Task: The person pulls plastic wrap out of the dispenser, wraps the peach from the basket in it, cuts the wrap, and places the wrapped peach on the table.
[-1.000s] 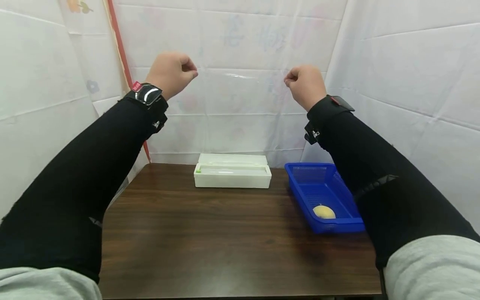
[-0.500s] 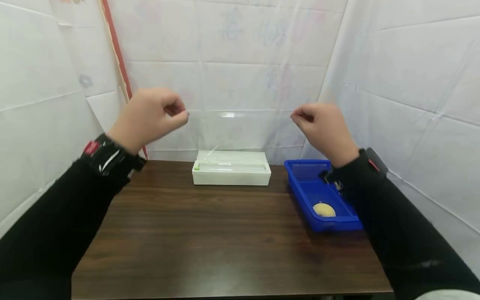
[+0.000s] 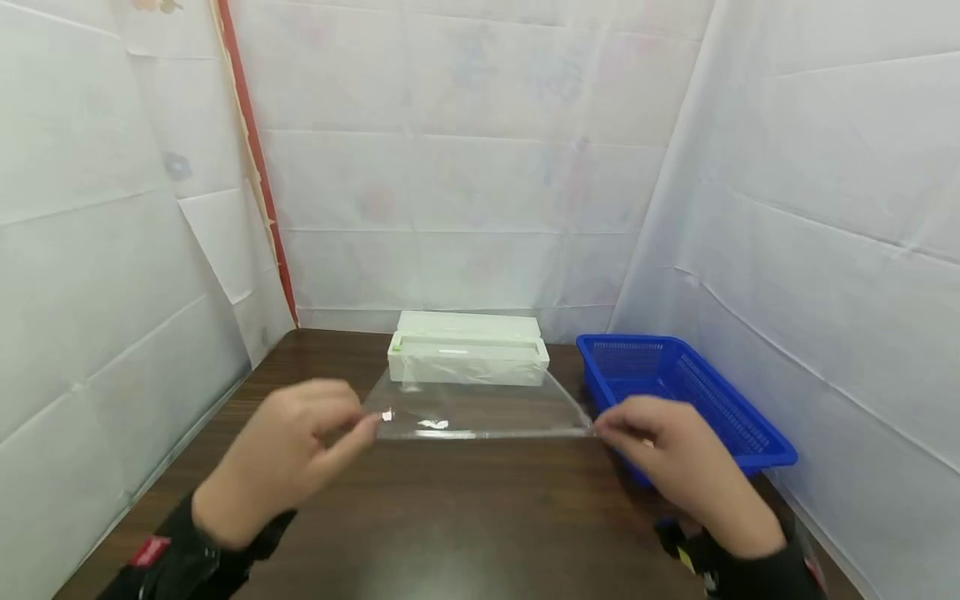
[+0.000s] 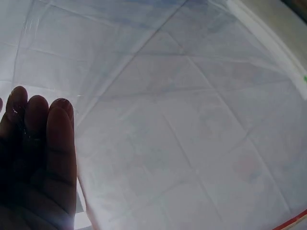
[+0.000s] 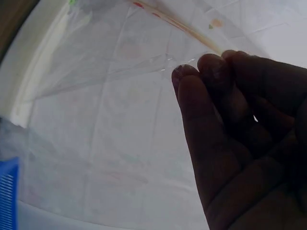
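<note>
A sheet of clear cling film point(image 3: 487, 404) stretches from the white cling film box point(image 3: 468, 367) toward me, low over the table. My left hand point(image 3: 288, 454) pinches the film's near left corner between thumb and fingers. At the near right corner, my right hand point(image 3: 686, 462) pinches it the same way. In the left wrist view, the film point(image 4: 53, 52) runs up from the fingertips of the left hand point(image 4: 41, 163). The right wrist view has the right hand point(image 5: 240, 129) with thumb against fingers at the film's edge point(image 5: 144, 62).
On the right stands a blue plastic basket point(image 3: 723, 392), partly behind my right hand. The box's raised lid point(image 3: 468, 323) leans back at the table's far edge. White sheeting point(image 3: 480, 183) hangs behind and at both sides of the brown table point(image 3: 465, 517).
Both hands have come down from high in front of the back sheeting toward me. The film has swung down with them from upright to low over the table. My right hand now covers the yellow item.
</note>
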Tool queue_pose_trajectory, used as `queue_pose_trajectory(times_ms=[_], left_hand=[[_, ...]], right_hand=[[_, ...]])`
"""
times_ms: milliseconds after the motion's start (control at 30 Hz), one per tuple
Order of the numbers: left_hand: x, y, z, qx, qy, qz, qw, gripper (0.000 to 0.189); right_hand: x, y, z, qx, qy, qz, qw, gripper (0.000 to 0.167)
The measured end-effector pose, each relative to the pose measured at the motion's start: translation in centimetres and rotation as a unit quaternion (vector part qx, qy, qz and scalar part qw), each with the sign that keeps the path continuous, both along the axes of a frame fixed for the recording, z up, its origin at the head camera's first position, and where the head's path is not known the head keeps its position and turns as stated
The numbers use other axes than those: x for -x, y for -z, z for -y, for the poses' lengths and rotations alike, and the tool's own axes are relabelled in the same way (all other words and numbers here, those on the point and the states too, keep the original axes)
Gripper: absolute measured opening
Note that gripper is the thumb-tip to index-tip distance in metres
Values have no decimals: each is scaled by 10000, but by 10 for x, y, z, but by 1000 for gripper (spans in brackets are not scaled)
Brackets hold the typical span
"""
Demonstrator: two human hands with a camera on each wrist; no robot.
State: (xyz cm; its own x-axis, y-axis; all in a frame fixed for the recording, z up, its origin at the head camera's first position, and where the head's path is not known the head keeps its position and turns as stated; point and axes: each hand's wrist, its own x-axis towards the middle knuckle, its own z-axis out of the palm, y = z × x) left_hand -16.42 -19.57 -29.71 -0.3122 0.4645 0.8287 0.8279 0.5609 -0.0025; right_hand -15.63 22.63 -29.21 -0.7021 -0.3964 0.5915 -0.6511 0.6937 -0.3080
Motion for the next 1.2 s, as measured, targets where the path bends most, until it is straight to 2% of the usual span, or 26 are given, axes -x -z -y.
queue_pose_trajectory(times_ms=[100, 233, 333, 467, 600, 767, 833, 1000, 1200], left_hand=[[-7, 33, -2, 7, -165, 369, 9992, 38], [-14, 66, -3, 26, -557, 960, 9938, 56], [-19, 82, -3, 73, -808, 1544, 9847, 61], [-22, 98, -4, 342, -1005, 2377, 9655, 59], [-25, 113, -8, 610, -1050, 2960, 9474, 54], [-28, 132, -12, 859, -1182, 3284, 9332, 53], [-28, 139, -12, 1043, -1188, 3319, 9300, 52], [-26, 154, -12, 1432, -1197, 3186, 9294, 51], [-23, 159, -11, 1510, -1256, 3193, 9271, 50]], right_hand=[[-7, 29, -5, 89, -466, 254, 9986, 25], [-7, 62, -5, 55, -790, 898, 9928, 22], [-4, 80, -1, -33, -831, 1440, 9861, 15], [1, 98, 5, -111, -753, 2182, 9729, 8], [1, 116, 9, -352, -710, 2486, 9654, 8], [-1, 135, 13, -692, -733, 2164, 9711, 8], [-2, 141, 14, -824, -742, 2021, 9731, 8], [-4, 152, 16, -1063, -739, 2122, 9686, 9], [-6, 160, 16, -1224, -678, 2319, 9626, 9]])
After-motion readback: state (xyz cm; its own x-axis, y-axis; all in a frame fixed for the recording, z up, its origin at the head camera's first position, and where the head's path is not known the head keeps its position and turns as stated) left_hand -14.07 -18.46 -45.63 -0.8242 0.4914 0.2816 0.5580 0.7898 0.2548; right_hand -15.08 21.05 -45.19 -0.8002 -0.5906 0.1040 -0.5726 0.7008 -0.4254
